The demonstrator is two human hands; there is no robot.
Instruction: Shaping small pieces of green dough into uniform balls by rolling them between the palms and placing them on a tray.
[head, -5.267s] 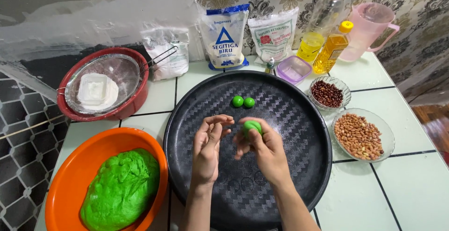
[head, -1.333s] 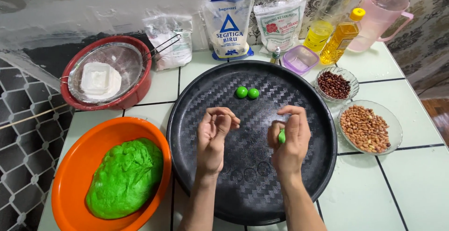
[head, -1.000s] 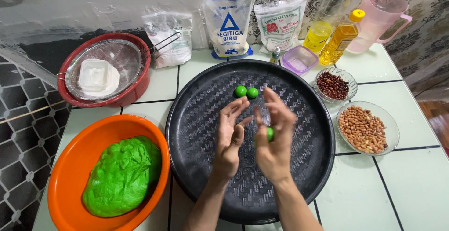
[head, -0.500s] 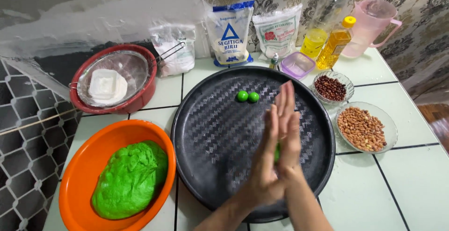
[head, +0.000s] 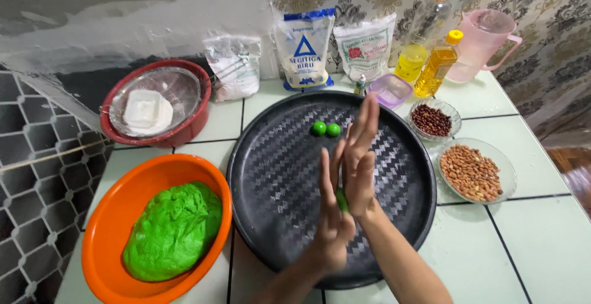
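The left hand (head: 332, 224) and right hand (head: 360, 156) press flat, palm to palm, on a small green dough piece (head: 341, 200) above the black tray (head: 271, 174); only its edge shows, so its roundness is unclear; light, even circling should shape it best.

Single head-worn view, looking steeply down from close above, facing the tiled counter (head: 523, 242) and back wall (head: 123, 8)

A pink jug (head: 482, 46), two oil bottles (head: 438, 64) and peanuts (head: 471, 172) stand right.
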